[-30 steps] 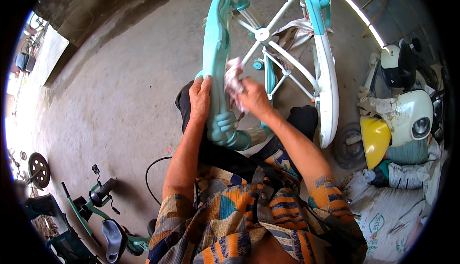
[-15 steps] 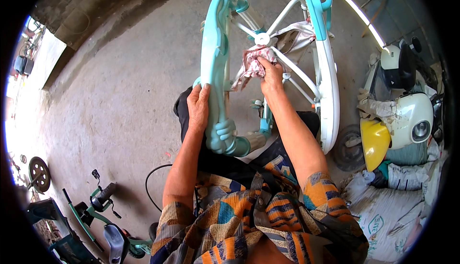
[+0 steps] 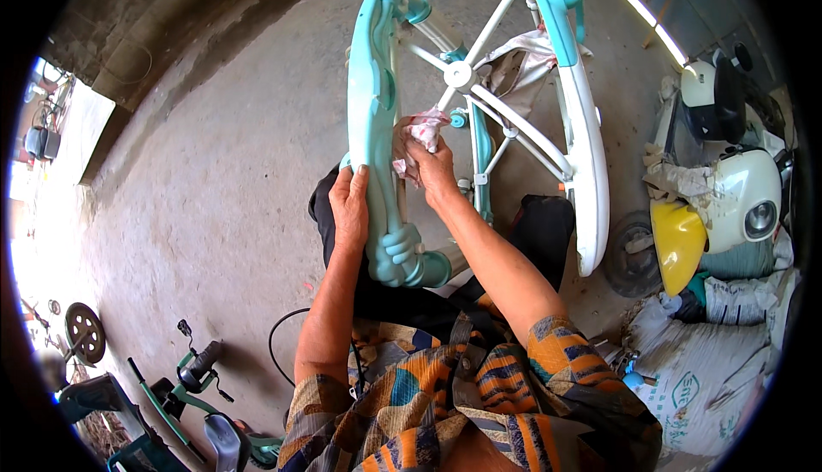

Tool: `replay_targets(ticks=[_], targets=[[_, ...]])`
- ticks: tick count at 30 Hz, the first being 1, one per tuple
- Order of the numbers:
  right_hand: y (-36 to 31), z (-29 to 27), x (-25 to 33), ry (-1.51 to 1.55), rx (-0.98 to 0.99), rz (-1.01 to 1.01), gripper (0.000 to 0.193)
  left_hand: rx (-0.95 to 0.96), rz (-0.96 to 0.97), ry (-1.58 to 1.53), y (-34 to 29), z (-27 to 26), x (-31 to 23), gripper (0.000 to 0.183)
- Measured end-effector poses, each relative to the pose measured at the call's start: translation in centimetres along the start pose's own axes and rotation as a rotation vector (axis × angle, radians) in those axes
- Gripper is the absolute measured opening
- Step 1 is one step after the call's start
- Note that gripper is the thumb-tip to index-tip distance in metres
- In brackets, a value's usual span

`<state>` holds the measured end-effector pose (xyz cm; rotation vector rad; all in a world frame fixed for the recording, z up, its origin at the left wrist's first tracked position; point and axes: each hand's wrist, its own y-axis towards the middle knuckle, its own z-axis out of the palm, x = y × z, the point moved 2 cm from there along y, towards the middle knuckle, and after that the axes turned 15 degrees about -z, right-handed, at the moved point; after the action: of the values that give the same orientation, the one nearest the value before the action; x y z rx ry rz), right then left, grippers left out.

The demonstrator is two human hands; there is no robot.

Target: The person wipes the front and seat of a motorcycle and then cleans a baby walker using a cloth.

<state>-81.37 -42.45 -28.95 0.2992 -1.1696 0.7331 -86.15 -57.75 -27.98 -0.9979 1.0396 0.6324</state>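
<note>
A frame of white tubes with a turquoise moulded side rail [image 3: 370, 104] and a white rail [image 3: 585, 159] tipped with turquoise stands before my knees. My left hand [image 3: 349, 208] grips the lower left edge of the turquoise rail, its fingertips hidden behind it. Bunched in my right hand [image 3: 435, 172] is a white cloth with red marks [image 3: 418, 136], held against the inner side of that rail. Just beyond the cloth, a round white hub [image 3: 460, 76] joins several tubes. Grubby pale fabric [image 3: 522, 65] hangs between the hub and the white rail.
On the right lie a white headlight housing [image 3: 741, 202], a yellow plastic panel [image 3: 678, 245], a dark wheel [image 3: 632, 253] and stuffed white sacks [image 3: 702, 378]. A small green cycle [image 3: 205, 386] stands at the lower left. Concrete floor [image 3: 214, 172] surrounds the frame.
My right hand and the cloth have moved left and down, from beside the hub to the turquoise rail. The frame's turquoise side has shifted slightly left; my left hand still holds it.
</note>
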Motion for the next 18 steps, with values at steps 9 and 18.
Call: replay_targets(ticks=[9, 18], targets=[[6.7, -2.0, 3.0, 0.242, -0.123, -0.159, 0.024, 0.001, 0.019, 0.044, 0.1, 0.1, 0.0, 0.030], [1.7, -1.8, -0.5, -0.115, 0.049, -0.029, 0.036, -0.022, 0.037, 0.026, 0.1, 0.4, -0.1, 0.033]])
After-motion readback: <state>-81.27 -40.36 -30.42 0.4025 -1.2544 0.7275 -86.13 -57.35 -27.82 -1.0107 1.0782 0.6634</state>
